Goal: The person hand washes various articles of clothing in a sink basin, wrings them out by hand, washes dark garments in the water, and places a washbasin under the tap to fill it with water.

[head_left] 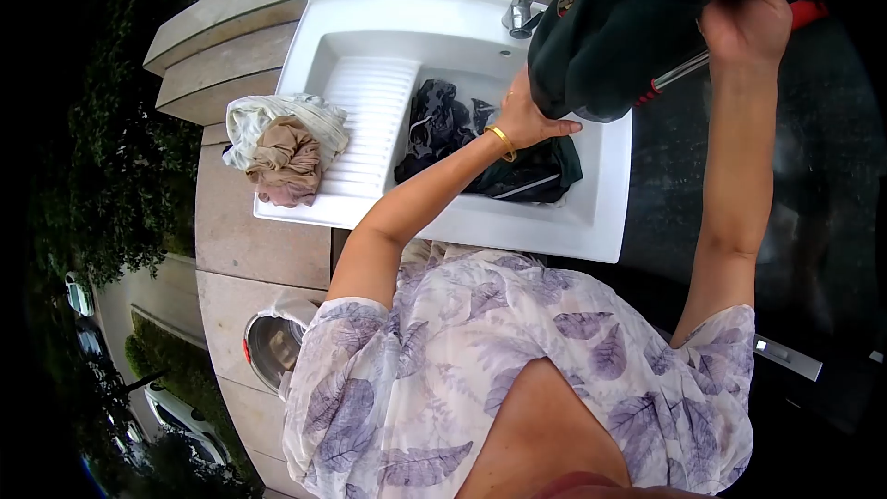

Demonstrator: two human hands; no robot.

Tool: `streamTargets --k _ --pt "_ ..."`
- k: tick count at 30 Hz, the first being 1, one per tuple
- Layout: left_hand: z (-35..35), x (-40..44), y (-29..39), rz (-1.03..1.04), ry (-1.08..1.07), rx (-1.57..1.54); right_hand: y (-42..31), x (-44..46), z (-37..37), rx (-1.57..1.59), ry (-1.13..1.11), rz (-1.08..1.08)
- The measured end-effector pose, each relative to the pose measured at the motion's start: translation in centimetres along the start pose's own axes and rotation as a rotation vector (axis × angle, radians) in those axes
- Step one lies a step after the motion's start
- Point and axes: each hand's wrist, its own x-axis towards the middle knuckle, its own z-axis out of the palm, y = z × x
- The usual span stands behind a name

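A dark green garment with a small emblem hangs bunched over the right end of the white sink. My right hand grips its upper part, fingers closed in the cloth. At the lower left edge, my left hand, with a gold bangle at the wrist, has hold of the same garment; its thumb sticks out and its other fingers are partly hidden. Below that hand, dark wet clothes lie in the basin, among them a dark green piece with a pale stripe.
Left of the basin is a ribbed washboard, with white cloth and beige cloth heaped at its edge. A chrome faucet stands behind. A metal bucket sits lower left. A red-and-metal handle shows beneath the garment.
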Motion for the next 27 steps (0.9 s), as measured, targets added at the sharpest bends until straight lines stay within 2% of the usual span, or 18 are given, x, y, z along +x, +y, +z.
streamTargets --k 1,3,6,8,10,12,13,16,17,18,20,23,24,26,27 --pt "1.1 0.9 -0.4 0.002 0.125 -0.023 -0.4 0.4 0.0 0.043 -0.081 0.022" --pt "-0.1 2.4 -0.6 -0.030 0.225 -0.020 -1.3 0.5 -0.9 0.062 -0.189 0.030" --pt "-4.5 4.1 -2.1 -0.052 0.374 0.152 -3.1 0.0 -8.6 0.130 -0.034 0.110" --pt "-8.4 4.3 -3.4 -0.133 0.401 0.047 -0.1 -3.6 -9.5 -0.193 0.036 0.068" --pt "-11.7 4.4 -7.0 -0.299 0.285 -0.003 3.5 -6.5 -13.5 -0.368 0.159 0.101" --pt "-12.9 3.6 -7.7 -0.419 0.166 0.125 7.3 -9.6 -16.7 -0.551 0.304 0.363" --pt "-12.8 3.2 -8.0 -0.481 0.105 0.191 9.4 -11.1 -17.9 -0.642 0.284 0.387" --pt "-10.7 1.6 -12.5 -0.401 0.049 0.490 16.8 -16.0 -22.5 -0.964 0.165 0.560" --pt "-10.0 1.1 -14.4 -0.537 -0.028 0.653 18.6 -16.9 -22.8 -0.956 0.185 0.695" --pt "-9.2 1.0 -14.3 -0.526 -0.063 0.696 20.5 -17.8 -22.9 -0.943 0.205 0.832" --pt "-7.1 -0.1 -13.1 -0.507 -0.126 0.780 24.9 -19.7 -25.0 -1.115 0.093 0.651" --pt "-4.4 -2.2 -13.1 -0.407 -0.237 0.999 29.0 -19.9 -24.6 -1.405 0.067 0.550" --pt "-3.7 -2.8 -13.2 -0.377 -0.270 1.084 28.6 -19.4 -22.6 -1.523 -0.008 0.739" --pt "-2.8 -2.7 -13.3 -0.475 -0.345 1.085 29.5 -19.2 -21.0 -1.655 -0.137 0.803" --pt "-2.4 -2.6 -13.8 -0.489 -0.330 1.095 30.5 -19.4 -21.2 -1.691 -0.141 0.738"
